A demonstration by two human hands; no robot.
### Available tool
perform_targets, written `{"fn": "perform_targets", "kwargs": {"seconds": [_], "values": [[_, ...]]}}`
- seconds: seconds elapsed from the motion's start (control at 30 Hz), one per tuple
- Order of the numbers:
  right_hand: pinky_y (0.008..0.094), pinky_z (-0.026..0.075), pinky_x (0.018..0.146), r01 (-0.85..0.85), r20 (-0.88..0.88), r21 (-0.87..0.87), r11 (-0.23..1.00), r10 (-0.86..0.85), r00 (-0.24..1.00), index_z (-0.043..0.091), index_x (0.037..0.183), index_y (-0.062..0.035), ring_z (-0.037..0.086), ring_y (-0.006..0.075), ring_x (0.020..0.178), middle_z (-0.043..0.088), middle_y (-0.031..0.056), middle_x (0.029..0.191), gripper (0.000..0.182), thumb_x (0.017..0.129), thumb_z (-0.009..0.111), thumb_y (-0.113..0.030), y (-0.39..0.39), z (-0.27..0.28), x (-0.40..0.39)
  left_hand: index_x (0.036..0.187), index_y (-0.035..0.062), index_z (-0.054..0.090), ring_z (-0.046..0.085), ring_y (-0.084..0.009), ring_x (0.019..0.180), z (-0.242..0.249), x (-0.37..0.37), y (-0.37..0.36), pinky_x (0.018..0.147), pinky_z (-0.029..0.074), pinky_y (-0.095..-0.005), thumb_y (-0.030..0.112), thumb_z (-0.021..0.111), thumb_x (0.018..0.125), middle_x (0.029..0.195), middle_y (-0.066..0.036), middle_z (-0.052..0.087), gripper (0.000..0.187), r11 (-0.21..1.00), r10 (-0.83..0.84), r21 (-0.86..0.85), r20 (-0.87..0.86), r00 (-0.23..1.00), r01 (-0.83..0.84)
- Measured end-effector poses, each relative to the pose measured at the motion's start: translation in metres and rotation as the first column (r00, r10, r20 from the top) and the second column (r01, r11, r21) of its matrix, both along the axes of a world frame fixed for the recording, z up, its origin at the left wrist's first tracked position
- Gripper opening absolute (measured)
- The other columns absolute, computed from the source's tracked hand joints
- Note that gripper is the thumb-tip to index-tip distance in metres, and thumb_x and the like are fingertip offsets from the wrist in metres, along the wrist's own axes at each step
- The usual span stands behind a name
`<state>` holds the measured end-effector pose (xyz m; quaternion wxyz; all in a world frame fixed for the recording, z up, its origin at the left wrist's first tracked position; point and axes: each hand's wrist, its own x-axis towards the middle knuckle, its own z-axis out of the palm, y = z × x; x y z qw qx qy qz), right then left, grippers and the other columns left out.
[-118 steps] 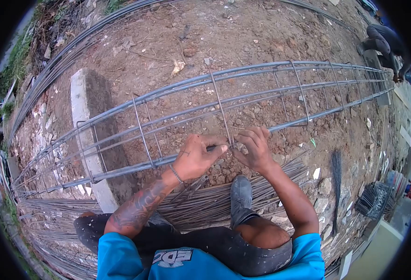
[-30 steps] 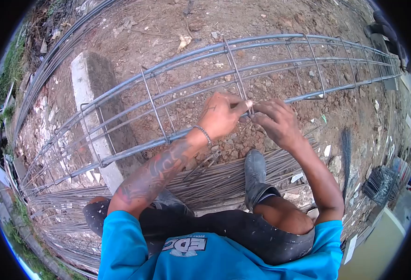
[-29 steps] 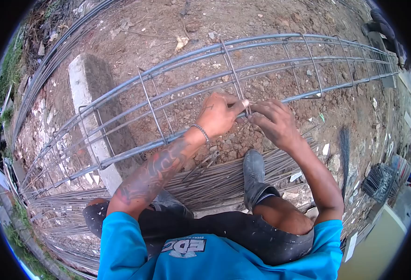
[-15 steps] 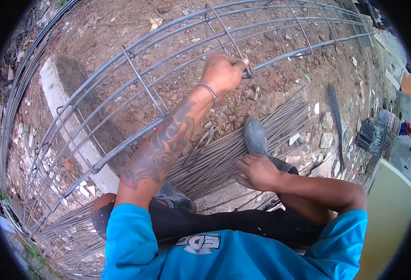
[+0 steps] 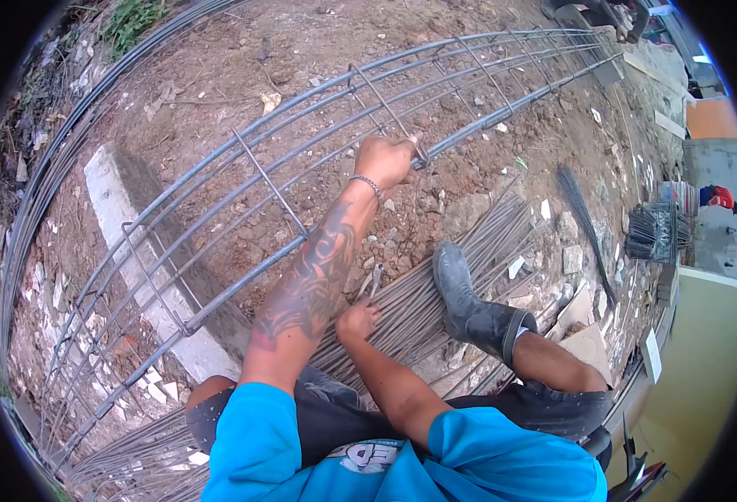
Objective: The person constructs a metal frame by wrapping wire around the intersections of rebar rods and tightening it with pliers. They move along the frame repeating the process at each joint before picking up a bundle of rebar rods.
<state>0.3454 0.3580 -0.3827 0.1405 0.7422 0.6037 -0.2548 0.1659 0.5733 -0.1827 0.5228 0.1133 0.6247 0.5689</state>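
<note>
My left hand (image 5: 385, 161), on the tattooed arm, is closed around the near lower bar of a long rebar cage (image 5: 272, 186), at the corner of a square stirrup. The cage's long bars curve across the view, with stirrups at intervals. Below it my right hand (image 5: 358, 320) is down at the bundle of thin steel rods (image 5: 410, 314), fingers curled at the handle end of metal pincers (image 5: 373, 280). The pincers' head points away from me; my hand partly hides the handles.
A concrete post (image 5: 134, 222) lies under the cage's left part. My rubber boot (image 5: 460, 289) stands by the rods. Tie wire (image 5: 584, 226) lies right, near a bundle of stirrups (image 5: 655, 232). Rubble is scattered around; another person (image 5: 615, 12) is at the far end.
My right hand has moved from beside my right knee, left and down to the pincers on the rods. My left hand stays on the cage. The view has shifted slightly.
</note>
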Motion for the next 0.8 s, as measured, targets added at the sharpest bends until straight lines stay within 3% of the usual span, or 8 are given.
{"fn": "perform_targets", "kwargs": {"seconds": [0.13,0.2,0.27,0.4,0.53,0.6,0.73,0.8], "values": [[0.0509,0.047,0.084,-0.010,-0.276,-0.034,0.999,0.000,0.961,0.050,0.108,0.0034,0.055,0.0447,0.098,0.056,0.0245,0.109,0.039,0.083,0.058,-0.025,0.029,0.025,0.037,0.080,-0.0129,0.062,0.058,-0.0165,0.051,0.005,0.001,-0.001,0.041,0.051,-0.0243,0.017,0.061,0.088,0.072,-0.015,0.061,0.032,0.998,0.045,0.053,0.016,0.999,-0.045],[0.0458,0.052,0.074,-0.097,-0.533,-0.183,0.978,-0.016,0.846,0.048,0.106,0.0065,0.061,0.0387,0.080,0.059,0.0205,0.094,0.031,0.083,0.053,-0.014,0.058,0.050,0.073,0.080,-0.0124,0.063,0.058,-0.0161,0.049,-0.002,0.000,0.000,0.041,0.050,-0.0246,0.018,0.062,0.088,0.068,-0.013,0.061,0.031,1.000,-0.012,0.005,-0.050,0.999,0.013],[0.0373,0.055,0.068,0.068,-0.630,-0.306,0.950,-0.256,0.733,0.046,0.107,0.0075,0.064,0.0288,0.079,0.058,0.0166,0.091,0.029,0.082,0.051,-0.007,0.104,0.137,0.059,0.081,-0.0121,0.064,0.057,-0.0160,0.048,-0.007,-0.001,0.002,0.041,0.049,-0.0251,0.018,0.062,0.088,0.067,-0.013,0.061,0.031,1.000,-0.015,0.010,-0.069,0.998,0.016],[0.0330,0.057,0.070,0.041,-0.734,-0.220,0.975,-0.193,0.652,0.041,0.115,0.0056,0.063,0.0241,0.087,0.056,0.0138,0.090,0.033,0.083,0.045,-0.001,0.191,0.223,0.058,0.081,-0.0118,0.066,0.057,-0.0160,0.047,-0.009,0.002,0.003,0.040,0.047,-0.0271,0.019,0.063,0.087,0.065,-0.013,0.062,0.031,1.000,-0.011,-0.005,-0.118,0.993,0.010],[0.0374,0.054,0.082,-0.280,-0.680,-0.331,0.901,-0.022,0.733,0.030,0.131,0.0038,0.061,0.0252,0.098,0.062,0.0154,0.096,0.048,0.086,0.040,-0.009,0.259,0.299,0.043,0.080,-0.0126,0.065,0.058,-0.0167,0.047,-0.017,0.004,0.005,0.040,0.047,-0.0280,0.018,0.063,0.086,0.066,-0.014,0.062,0.032,1.000,0.008,0.018,-0.179,0.984,-0.004],[0.0376,0.053,0.084,-0.327,-0.618,-0.365,0.872,0.036,0.785,0.029,0.132,0.0038,0.061,0.0245,0.100,0.062,0.0159,0.100,0.050,0.086,0.039,-0.012,0.268,0.331,0.025,0.063,-0.0006,0.067,0.065,-0.0292,0.067,-0.018,0.002,0.006,0.069,0.049,-0.0371,0.035,0.058,0.083,0.058,-0.014,0.063,0.041,0.996,-0.073,-0.064,-0.217,0.974,0.060],[0.0363,0.052,0.086,-0.448,-0.387,-0.462,0.765,0.280,0.878,0.028,0.133,0.0043,0.059,0.0230,0.106,0.062,0.0173,0.110,0.053,0.086,0.041,-0.016,0.272,0.364,-0.003,0.073,-0.0041,0.068,0.065,-0.0371,0.079,-0.039,0.004,0.016,0.076,0.050,-0.0391,0.038,0.060,0.080,0.073,-0.024,0.065,0.043,0.999,-0.018,-0.045,-0.246,0.969,0.007],[0.0381,0.042,0.100,-0.517,-0.301,-0.533,0.670,0.420,0.856,0.009,0.145,0.0014,0.056,0.0236,0.113,0.058,0.0161,0.120,0.071,0.087,0.043,-0.023,0.277,0.368,-0.012,0.082,-0.0141,0.065,0.059,-0.0218,0.045,-0.030,0.003,0.014,0.042,0.049,-0.0350,0.018,0.064,0.084,0.062,-0.017,0.060,0.032,1.000,-0.009,-0.019,-0.241,0.970,0.004]]}}
